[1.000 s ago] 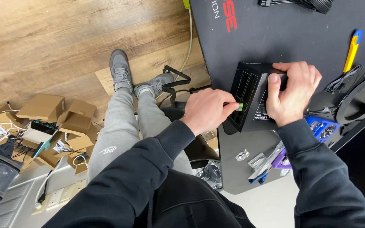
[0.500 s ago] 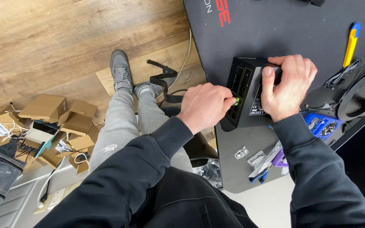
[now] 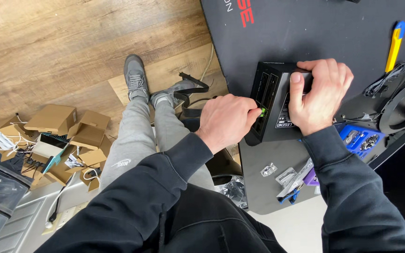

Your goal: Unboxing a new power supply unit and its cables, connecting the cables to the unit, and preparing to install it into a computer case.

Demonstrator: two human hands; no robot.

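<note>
A black box-shaped power supply unit [image 3: 272,100] stands on a black desk mat [image 3: 305,33]. My right hand [image 3: 318,93] grips it from the top and far side. My left hand [image 3: 226,121] is closed at the unit's near face, where the sockets are, pinching a small green connector [image 3: 262,112] pressed against that face. Whether the connector is seated in a socket is hidden by my fingers.
A yellow and blue utility knife [image 3: 394,45] lies at the mat's right. A blue screw tray [image 3: 361,139], small bags [image 3: 269,169] and pliers [image 3: 292,186] sit near the desk's front edge. Open cardboard boxes [image 3: 52,136] and black cables [image 3: 191,98] litter the wooden floor by my legs.
The view has shifted slightly. Both hands stay on the power supply, my left hand still pressing the green connector at its near face.
</note>
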